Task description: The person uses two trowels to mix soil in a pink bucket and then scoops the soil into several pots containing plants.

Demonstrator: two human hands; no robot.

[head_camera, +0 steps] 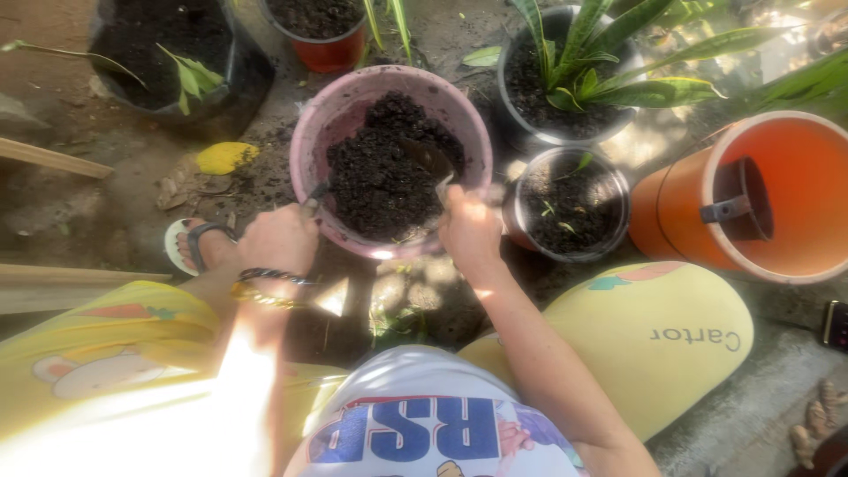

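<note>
The left hand (278, 237) is clamping its grip on the near rim of the pink pot (311, 132) of dark soil (375, 181). The right hand (470, 228) is closed around a trowel (430, 161), its blade digging into the soil, its handle hidden.

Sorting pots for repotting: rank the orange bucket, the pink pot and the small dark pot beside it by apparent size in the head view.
1. Orange bucket, partly cut off, apparently largest.
2. Pink pot, close behind; it sits nearer the camera centre, so unsure.
3. Small dark pot, clearly smallest.
</note>
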